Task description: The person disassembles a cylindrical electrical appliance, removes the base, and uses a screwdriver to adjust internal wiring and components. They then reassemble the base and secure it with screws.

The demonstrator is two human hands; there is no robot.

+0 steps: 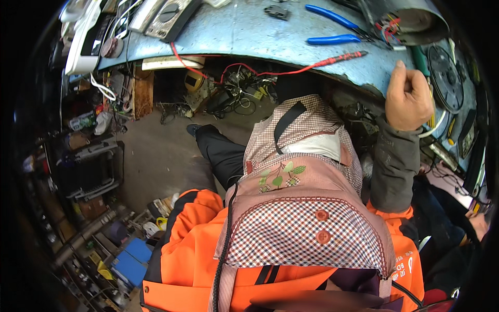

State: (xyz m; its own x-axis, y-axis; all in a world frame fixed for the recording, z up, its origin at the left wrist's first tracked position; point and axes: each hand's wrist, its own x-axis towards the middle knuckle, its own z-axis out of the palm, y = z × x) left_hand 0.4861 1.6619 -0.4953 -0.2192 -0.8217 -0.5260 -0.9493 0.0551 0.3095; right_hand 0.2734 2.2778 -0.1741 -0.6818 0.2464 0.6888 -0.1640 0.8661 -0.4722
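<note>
My right hand (409, 99) is closed in a fist at the right end of the blue workbench (249, 31), thumb on top, with nothing showing out of it. Beyond it lie blue-handled pliers (338, 28), spread open, and a red test probe (340, 58) whose lead hangs over the bench edge. A metal cylinder with coloured wires (410, 26) lies on its side at the far right, near a black round disc (445, 78). My left arm (195, 208) hangs in an orange and dark sleeve; its hand is out of sight.
A multimeter (169, 15) and a white device (83, 39) stand at the bench's far left. Tangled cables (241, 86) fill the space under it. A blue box (132, 260) and clutter lie on the floor at left. Another person's hand (478, 223) shows at right.
</note>
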